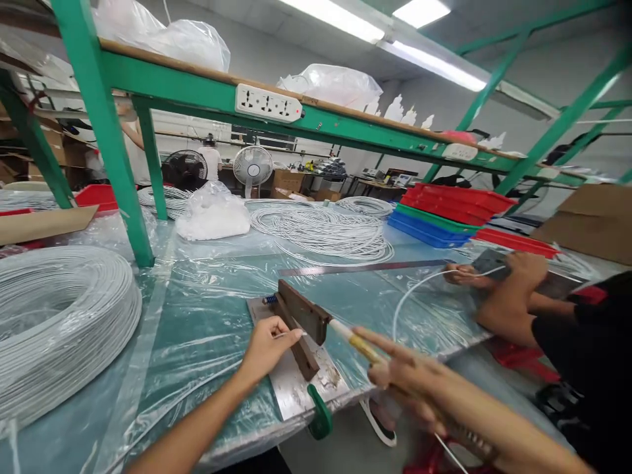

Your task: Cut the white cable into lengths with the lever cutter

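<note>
My left hand pinches the end of a thin white cable, which trails back toward the lower left. It is held at the lower brown bar of a hinged bench cutter. The cutter's upper brown arm stands raised, with a blue spring near the hinge. A white and yellow handle extends from that arm into my right hand, closed around it and blurred by motion. A metal plate lies under the cutter, and a green clamp sits at the table edge.
A big cable coil lies at left, with looser coils behind. Stacked red, green and blue trays stand back right. At right a co-worker's hands work with cable. A green shelf frame crosses above; a metal strip lies behind the cutter.
</note>
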### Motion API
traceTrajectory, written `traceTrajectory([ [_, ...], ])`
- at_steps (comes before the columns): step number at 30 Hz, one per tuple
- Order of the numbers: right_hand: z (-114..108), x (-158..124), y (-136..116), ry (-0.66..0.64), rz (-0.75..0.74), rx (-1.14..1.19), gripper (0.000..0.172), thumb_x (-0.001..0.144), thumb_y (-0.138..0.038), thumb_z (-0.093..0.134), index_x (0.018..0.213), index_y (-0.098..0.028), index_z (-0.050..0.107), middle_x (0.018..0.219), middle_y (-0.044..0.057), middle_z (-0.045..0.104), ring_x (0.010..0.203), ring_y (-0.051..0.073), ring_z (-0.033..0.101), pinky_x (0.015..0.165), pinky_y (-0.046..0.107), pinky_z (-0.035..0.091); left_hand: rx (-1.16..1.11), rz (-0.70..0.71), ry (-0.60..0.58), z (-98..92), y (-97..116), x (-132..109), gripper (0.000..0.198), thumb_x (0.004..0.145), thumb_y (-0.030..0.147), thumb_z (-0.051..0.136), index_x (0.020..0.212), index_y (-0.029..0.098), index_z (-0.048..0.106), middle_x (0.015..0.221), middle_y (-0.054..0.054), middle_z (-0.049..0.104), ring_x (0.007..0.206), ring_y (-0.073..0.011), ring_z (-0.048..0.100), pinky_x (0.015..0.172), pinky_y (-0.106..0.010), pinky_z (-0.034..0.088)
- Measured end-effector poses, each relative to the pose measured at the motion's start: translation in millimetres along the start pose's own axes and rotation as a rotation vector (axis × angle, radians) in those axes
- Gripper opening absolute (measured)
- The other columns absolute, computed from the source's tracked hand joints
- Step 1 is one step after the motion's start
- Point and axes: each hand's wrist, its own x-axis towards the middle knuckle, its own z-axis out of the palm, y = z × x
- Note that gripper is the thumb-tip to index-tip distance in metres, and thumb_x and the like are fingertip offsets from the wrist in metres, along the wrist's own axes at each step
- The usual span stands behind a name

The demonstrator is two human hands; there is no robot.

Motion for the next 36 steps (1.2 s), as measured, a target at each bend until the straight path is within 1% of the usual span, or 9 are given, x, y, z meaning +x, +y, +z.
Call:
traceTrajectory([
  [4,-3,22,-84,-0.108,-0.035,0.256,0.043,0.078,-0.047,0.06,0.104,-0.014,0.064,0.077,0.008,0.06,0.046,0.007,0.047,0.042,0.015,0.043,-0.12,0.031,-0.064,-9.5,20,-18,0.051,0.063,0.063,0.065,0.063,0.015,0.049,0.059,0.001,0.043,0.058,-0.0108,0.037,0.054,-0.022,0.027],
  [10,18,111,-166,-0.141,-0.189,0.352,0.065,0.09,-0.067,0.024,0.11,-0.013,0.055,0.08,0.013,0.061,0.07,0.018,0.063,0.061,0.023,0.055,-0.156,0.02,-0.045,0.3,38,-46,0.049,0.071,0.062,0.062,0.066,0.015,0.051,0.06,0.001,0.041,0.059,-0.0107,0.035,0.052,-0.022,0.023],
  [16,54,205,-185,-0.075,-0.272,0.132,0.058,0.095,-0.058,0.029,0.134,-0.014,0.035,0.093,0.016,0.066,0.076,0.019,0.066,0.062,0.023,0.054,-0.135,0.049,0.063,9.3,46,-64,0.057,0.073,0.072,0.052,0.065,0.015,0.05,0.059,0.001,0.039,0.059,-0.0117,0.036,0.052,-0.023,0.023],
  [22,75,250,-178,-0.02,-0.293,0.036,0.061,0.097,-0.05,0.035,0.143,-0.011,0.023,0.099,0.017,0.066,0.083,0.02,0.067,0.074,0.029,0.053,-0.103,0.097,0.149,7.1,46,-72,0.061,0.077,0.074,0.044,0.066,0.015,0.051,0.063,0.0,0.042,0.065,-0.013,0.04,0.061,-0.023,0.03],
  [26,88,238,-170,0.084,-0.44,-0.013,0.068,0.09,-0.034,0.054,0.145,-0.013,0.019,0.105,0.015,0.065,0.089,0.02,0.065,0.082,0.03,0.05,-0.138,0.097,0.259,0.2,51,-75,0.059,0.079,0.072,0.044,0.065,0.015,0.052,0.065,-0.001,0.045,0.069,-0.0145,0.044,0.069,-0.025,0.033],
  [29,93,192,-141,0.117,-0.595,-0.025,0.068,0.083,-0.029,0.061,0.142,-0.018,0.029,0.103,0.009,0.065,0.089,0.018,0.064,0.085,0.028,0.048,-0.208,0.123,0.343,-11.7,60,-78,0.058,0.079,0.072,0.045,0.064,0.017,0.052,0.064,-0.001,0.045,0.065,-0.0146,0.042,0.065,-0.025,0.034],
  [31,96,148,-103,0.004,-0.634,-0.07,0.051,0.081,-0.037,0.062,0.125,-0.014,0.052,0.089,0.008,0.067,0.078,0.019,0.064,0.08,0.031,0.05,-0.277,0.169,0.418,-19.5,70,-82,0.057,0.079,0.072,0.045,0.062,0.018,0.051,0.062,-0.002,0.046,0.062,-0.0145,0.042,0.062,-0.025,0.035],
  [34,106,84,-30,-0.387,-0.598,-0.248,0.044,0.081,-0.049,0.06,0.113,-0.019,0.063,0.08,0.006,0.067,0.077,0.022,0.064,0.076,0.034,0.052,-0.364,0.254,0.524,-23.2,84,-91,0.056,0.078,0.072,0.047,0.059,0.019,0.049,0.059,-0.002,0.046,0.059,-0.0145,0.041,0.058,-0.025,0.036],
  [36,119,57,14,-0.374,-0.576,-0.209,0.035,0.074,-0.052,0.067,0.097,-0.025,0.069,0.079,0.004,0.067,0.077,0.023,0.064,0.073,0.031,0.053,-0.383,0.264,0.526,-18.5,89,-96,0.057,0.075,0.074,0.048,0.058,0.02,0.049,0.058,-0.002,0.046,0.058,-0.0149,0.041,0.058,-0.026,0.036],
])
